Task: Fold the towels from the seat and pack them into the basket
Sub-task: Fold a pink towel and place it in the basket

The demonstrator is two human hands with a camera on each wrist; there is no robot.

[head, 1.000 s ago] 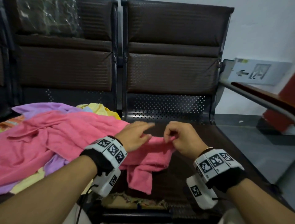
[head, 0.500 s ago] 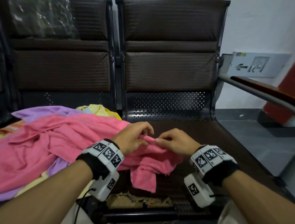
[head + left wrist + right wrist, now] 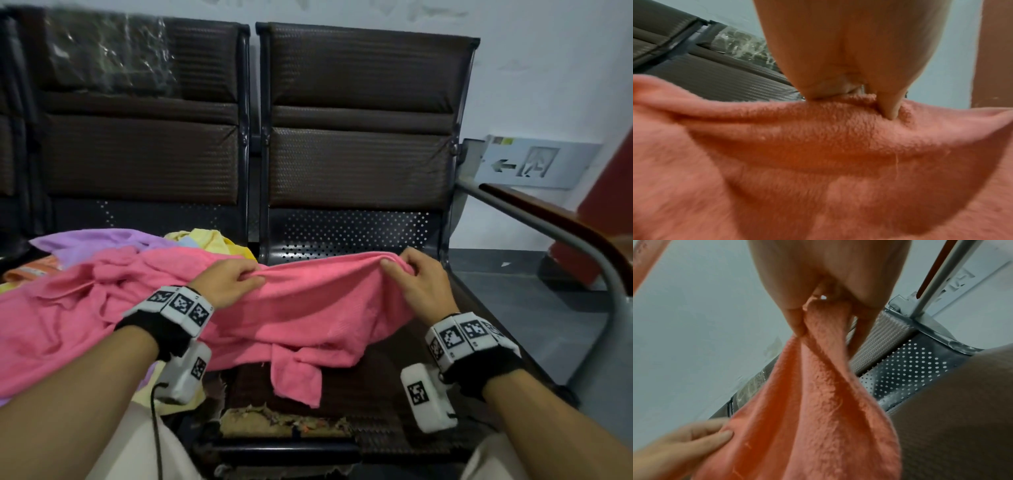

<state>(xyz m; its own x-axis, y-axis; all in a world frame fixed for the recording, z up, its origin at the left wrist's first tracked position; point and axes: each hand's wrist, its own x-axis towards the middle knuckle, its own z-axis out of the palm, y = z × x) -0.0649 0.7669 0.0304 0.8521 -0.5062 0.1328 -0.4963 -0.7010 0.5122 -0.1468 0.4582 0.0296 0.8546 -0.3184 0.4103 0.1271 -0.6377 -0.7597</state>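
A pink towel point(image 3: 301, 308) is stretched between my two hands above the dark seat point(image 3: 387, 377). My left hand point(image 3: 236, 279) pinches its upper edge near the middle, and the left wrist view shows thumb and fingers closed on the pink towel point(image 3: 818, 138). My right hand point(image 3: 407, 270) grips the edge farther right, with the pink towel point(image 3: 818, 386) bunched between its fingers. The towel's left part lies on a heap with a purple towel point(image 3: 89, 240) and a yellow towel point(image 3: 209, 238). A corner hangs toward the seat's front. No basket is in view.
Dark brown seat backs point(image 3: 359, 137) stand behind. A curved metal armrest point(image 3: 555, 233) with a wooden top runs along the right. The seat's front edge point(image 3: 284, 423) is torn, with padding showing. Grey floor point(image 3: 534, 308) lies to the right.
My hands were close together on the towel's edge; the right hand has slid away to the right and both have lifted, spreading the edge taut. The head view has tilted up.
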